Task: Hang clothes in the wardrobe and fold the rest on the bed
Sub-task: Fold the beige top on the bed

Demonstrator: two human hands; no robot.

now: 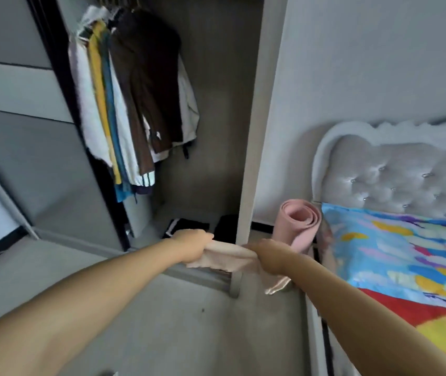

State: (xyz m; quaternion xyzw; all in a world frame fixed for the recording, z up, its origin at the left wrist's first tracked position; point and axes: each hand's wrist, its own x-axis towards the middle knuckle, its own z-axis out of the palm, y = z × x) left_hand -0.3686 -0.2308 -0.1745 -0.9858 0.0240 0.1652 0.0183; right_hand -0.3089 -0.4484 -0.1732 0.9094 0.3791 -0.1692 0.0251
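Satin-sheened and pale peach, the garment (225,257) is stretched between your two fists out in front of you, above the floor and just short of the open wardrobe (216,131). Your left hand (190,246) is clenched over one bunched end and your right hand (268,256) grips the other, with a loose tail of the fabric hanging below the right wrist. Holding it taut like this looks like a way of finding its edges and shape before you decide where it goes; no hanger is visible in either hand, so whether it is bound for the rail or for folding cannot be told. Inside the wardrobe, the hung clothes (132,104) are crowded to the left of the rail, a brown jacket (148,85) outermost, which leaves open room to their right, probably the easiest slot for another piece. Dark folded items (186,227) sit on the wardrobe floor right behind your hands. To your right the bed (406,253), with its bright patterned cover, offers a flat surface well within reach if this thin, slippery cloth is better folded. A rolled pink mat (300,223) stands upright between the wardrobe side and the bed, close by your right hand, so swing that way with care or the dangling tail may catch it.
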